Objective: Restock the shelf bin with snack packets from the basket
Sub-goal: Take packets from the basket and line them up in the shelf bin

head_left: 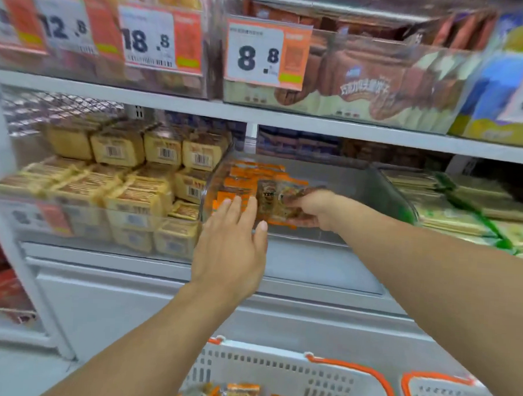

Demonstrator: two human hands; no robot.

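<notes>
one packet (284, 203) gripped by right hand (312, 208) inside bin (361, 185); left hand (232, 241) open, fingers straight. likely light, crinkly, slippery: hold by edges.

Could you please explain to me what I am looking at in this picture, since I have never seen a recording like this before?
There is no machine here: a person wears a wide-angle camera on the head, so this single head view looks forward and down along both bare arms at a shop shelf.

The right hand grips an orange snack packet inside a clear shelf bin, beside a few orange packets already stacked at the bin's left end. The rest of the bin looks bare. The left hand is in front of the bin with straight fingers; I cannot tell whether it touches the bin's front.

At the bottom stands a white basket with orange handles, holding more packets. A second basket shows partly at the right. Neighbouring bins hold yellow packs, and price tags hang on the shelf above. The picture is somewhat blurred.
</notes>
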